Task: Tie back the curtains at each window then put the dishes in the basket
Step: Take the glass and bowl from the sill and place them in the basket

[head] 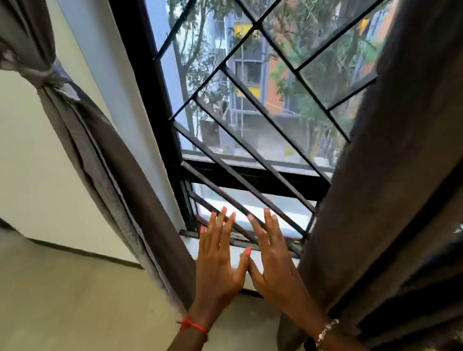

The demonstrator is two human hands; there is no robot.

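While L curtain (99, 150) hangs tied up-left of L hand (218, 267), R curtain (397, 155) hangs loose beside R hand (275, 260). Both hands flat, empty, thumbs touching. Next, prob.: gather + tie R curtain.

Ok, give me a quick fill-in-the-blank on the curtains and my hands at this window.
1. The grey tie is wrapped round one curtain, the one on the ____.
2. The left hand and right hand, fingers straight, hold ____.
3. The red thread sits on the ____ wrist.
4. The window grille has bars coloured ____.

Missing words: left; nothing; left; black.
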